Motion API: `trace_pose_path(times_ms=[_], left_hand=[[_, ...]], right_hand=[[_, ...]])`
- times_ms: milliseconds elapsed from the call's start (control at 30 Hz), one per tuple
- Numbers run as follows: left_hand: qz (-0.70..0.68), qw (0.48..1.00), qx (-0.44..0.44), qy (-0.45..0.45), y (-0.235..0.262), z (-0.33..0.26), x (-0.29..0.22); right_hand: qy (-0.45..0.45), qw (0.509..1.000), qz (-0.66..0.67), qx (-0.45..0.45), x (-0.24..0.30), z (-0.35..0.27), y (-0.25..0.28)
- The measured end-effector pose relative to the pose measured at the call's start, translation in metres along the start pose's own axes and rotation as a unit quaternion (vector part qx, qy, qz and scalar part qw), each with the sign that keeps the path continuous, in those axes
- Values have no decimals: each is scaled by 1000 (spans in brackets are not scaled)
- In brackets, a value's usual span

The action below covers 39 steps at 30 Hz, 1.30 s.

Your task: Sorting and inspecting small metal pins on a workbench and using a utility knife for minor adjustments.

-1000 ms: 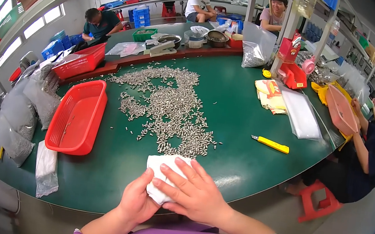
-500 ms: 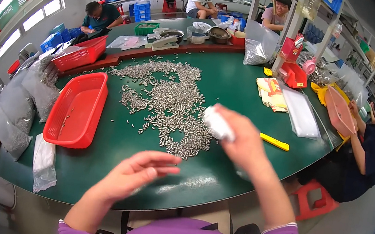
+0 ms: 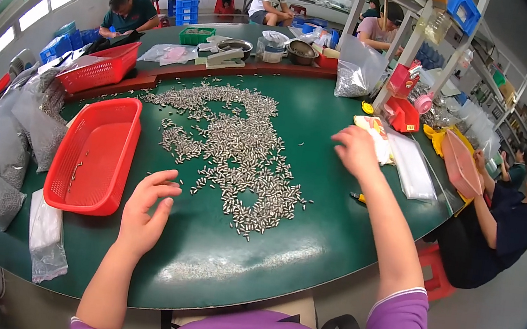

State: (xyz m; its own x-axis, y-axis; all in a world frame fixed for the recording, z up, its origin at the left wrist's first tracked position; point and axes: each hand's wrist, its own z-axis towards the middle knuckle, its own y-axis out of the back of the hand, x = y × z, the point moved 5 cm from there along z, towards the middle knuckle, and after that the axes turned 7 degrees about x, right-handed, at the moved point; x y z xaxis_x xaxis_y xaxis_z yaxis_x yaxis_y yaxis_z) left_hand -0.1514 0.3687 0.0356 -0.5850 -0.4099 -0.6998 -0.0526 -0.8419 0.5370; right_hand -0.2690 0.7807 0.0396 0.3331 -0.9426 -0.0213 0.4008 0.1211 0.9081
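Small silvery metal pins [image 3: 241,135], a wide loose heap of them, lie across the green table [image 3: 198,256]. Left of the heap's near part, my left hand [image 3: 150,209] hovers with its fingers apart and nothing in it. My right hand [image 3: 355,151] is over the table at the heap's right, beside a folded printed cloth [image 3: 380,140]. Its fingers are loosely bent and apart, with nothing visible in them. Behind my right forearm shows the end of a yellow cutter [image 3: 358,197]; the forearm hides most of it.
A red plastic basket [image 3: 95,155] with a few pins stands at left, near filled clear bags [image 3: 2,150]. Flat clear bags [image 3: 413,167] lie right of the cloth. A red scoop bin [image 3: 404,116] stands behind. A co-worker at right holds a pink basket [image 3: 462,163].
A white wad that my right hand held is no longer visible. That hand has moved right and away toward the cloth. My left hand has shifted left, away from the pins.
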Motion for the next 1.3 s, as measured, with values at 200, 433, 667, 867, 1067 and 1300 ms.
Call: trace_pose_path(times_ms=[200,433,667,867,1067,1300], left_hand=[[10,1000,13,0,3,-2,0],[-8,999,48,2,-3,-3,4],[39,999,17,11,1,1,12],[31,999,33,18,-12,1,30],[71,997,7,-9,-12,1,48],[189,978,32,-77,-24,1,37]], right_hand=[[-151,965,116,180,36,43,-53],[-124,980,22,155,40,39,-48],[-102,965,170,-174,59,-65,105],[-312,846,219,-373,-57,-303,130],[-653,697,259,144,-92,-606,-106],[-573,679,238,392,-72,-632,-193]])
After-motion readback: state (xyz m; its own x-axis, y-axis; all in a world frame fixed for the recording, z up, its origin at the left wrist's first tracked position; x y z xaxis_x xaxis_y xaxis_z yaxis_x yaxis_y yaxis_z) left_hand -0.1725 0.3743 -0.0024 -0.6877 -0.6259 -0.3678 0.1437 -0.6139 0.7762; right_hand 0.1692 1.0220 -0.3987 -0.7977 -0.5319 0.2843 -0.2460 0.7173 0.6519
